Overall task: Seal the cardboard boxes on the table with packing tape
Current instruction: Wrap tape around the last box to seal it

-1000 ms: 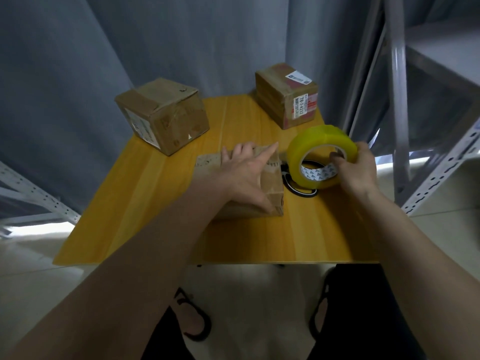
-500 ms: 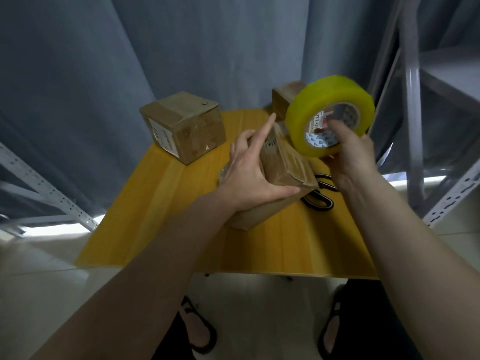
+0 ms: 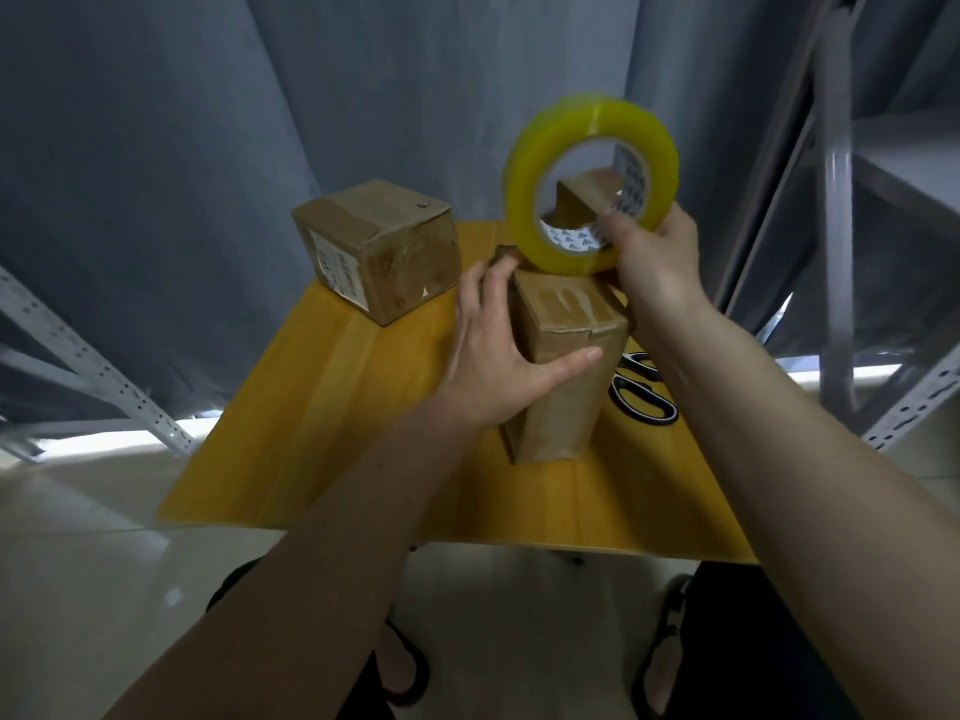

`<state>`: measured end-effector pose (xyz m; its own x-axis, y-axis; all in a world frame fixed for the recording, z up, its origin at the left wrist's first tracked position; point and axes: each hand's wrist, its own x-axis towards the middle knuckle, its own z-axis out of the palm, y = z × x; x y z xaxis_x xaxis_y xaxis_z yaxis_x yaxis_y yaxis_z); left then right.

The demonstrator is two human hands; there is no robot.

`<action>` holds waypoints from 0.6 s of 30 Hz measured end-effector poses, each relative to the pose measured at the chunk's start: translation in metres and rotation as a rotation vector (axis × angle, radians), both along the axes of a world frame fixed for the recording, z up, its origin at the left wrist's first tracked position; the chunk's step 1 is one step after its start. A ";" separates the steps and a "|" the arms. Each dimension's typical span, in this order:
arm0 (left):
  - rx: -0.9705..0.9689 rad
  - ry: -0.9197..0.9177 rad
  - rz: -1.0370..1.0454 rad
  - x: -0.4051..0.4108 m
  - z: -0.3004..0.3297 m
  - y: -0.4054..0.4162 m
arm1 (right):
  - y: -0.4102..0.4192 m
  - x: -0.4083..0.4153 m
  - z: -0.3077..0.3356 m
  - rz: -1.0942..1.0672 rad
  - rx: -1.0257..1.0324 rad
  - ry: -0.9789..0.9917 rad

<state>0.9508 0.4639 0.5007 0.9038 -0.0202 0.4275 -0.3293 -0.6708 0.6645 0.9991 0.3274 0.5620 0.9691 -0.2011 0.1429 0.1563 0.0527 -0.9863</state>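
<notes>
A long cardboard box stands on end in the middle of the yellow wooden table. My left hand grips its left side, thumb across the near face. My right hand holds a big yellow roll of packing tape upright just above the box's top end. A second cardboard box sits at the table's back left. A third box shows partly through the roll's hole at the back right.
Black-handled scissors lie on the table right of the standing box. Grey curtains hang behind the table. Metal shelving rises on the right, and a perforated metal rail slants at the left. My sandalled feet are on the tiled floor below.
My left hand tipped the middle box up from lying flat to standing on end. My right hand lifted the tape roll off the table to just above the box top.
</notes>
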 end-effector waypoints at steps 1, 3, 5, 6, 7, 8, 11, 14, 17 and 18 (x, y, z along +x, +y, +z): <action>0.070 -0.031 0.003 0.000 0.002 0.003 | 0.002 0.000 0.001 -0.009 -0.032 -0.021; 0.134 -0.042 -0.019 -0.001 0.006 0.009 | 0.005 0.001 0.003 -0.020 -0.072 -0.053; 0.169 -0.063 -0.027 -0.004 0.005 0.018 | 0.005 0.001 0.006 0.004 -0.086 -0.071; 0.187 -0.081 -0.025 -0.005 0.005 0.023 | 0.005 0.000 0.007 0.019 -0.085 -0.077; 0.195 -0.091 -0.025 -0.006 0.004 0.028 | 0.004 0.000 0.007 0.028 -0.070 -0.076; 0.199 -0.090 -0.027 -0.006 0.005 0.032 | 0.002 -0.001 0.007 0.034 -0.043 -0.067; 0.238 -0.083 -0.038 -0.007 0.008 0.036 | -0.001 -0.002 0.005 0.039 0.017 -0.021; 0.265 -0.077 -0.038 -0.008 0.009 0.040 | -0.012 0.002 0.004 -0.011 -0.042 -0.007; 0.241 -0.072 -0.036 -0.008 0.007 0.049 | -0.032 0.004 -0.002 -0.043 -0.080 0.009; 0.235 -0.071 -0.034 -0.009 0.006 0.051 | -0.036 0.003 -0.009 -0.047 -0.080 0.033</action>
<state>0.9422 0.5151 0.5065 0.8689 -0.1567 0.4694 -0.3945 -0.7921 0.4658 1.0022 0.2910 0.5534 0.9633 -0.2359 0.1281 0.1237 -0.0336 -0.9918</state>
